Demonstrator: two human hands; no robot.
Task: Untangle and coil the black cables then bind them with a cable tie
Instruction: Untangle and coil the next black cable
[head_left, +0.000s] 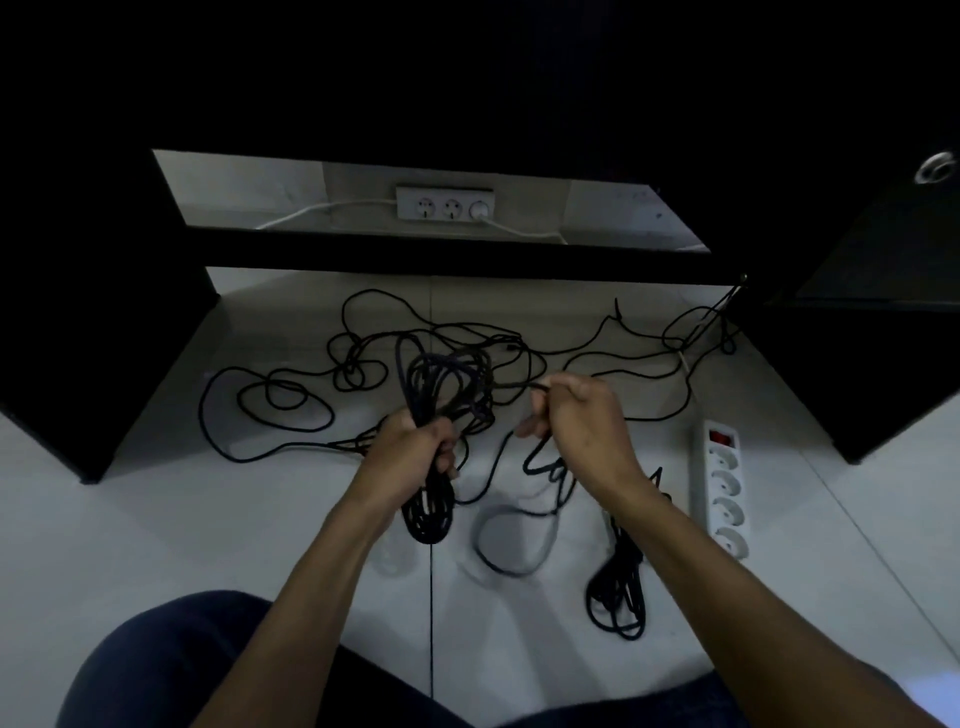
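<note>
Black cable made up nearly everything of interest on the pale tiled floor (130, 519); the left hand (410, 447) was closed in a fist round a half-made coil (431, 415), whose loops rose above the knuckles and hung below them, so that its long axis ran roughly away from the person; the right hand (582, 421) was closed in a pinch on a single running strand (540, 467), held just to the right of the coil and at about the same height; from that pinch the strand dropped to a slack loop (514, 540) on the tiles between the forearms, so the length to be gathered next lay below and near the right hand, which seemed the one to feed it across to the left; farther off, beyond both hands, the loose tangle (363, 358) sprawled in thin overlapping loops toward a dark desk (467, 260), some crossing one another, and it was well apart from the coil; a second bundle (618, 587), already wound, lay on the floor under the right forearm, beside a white power strip (719, 488); no cable tie could be made out; the work looked to be midway, with much cable yet to draw in.
</note>
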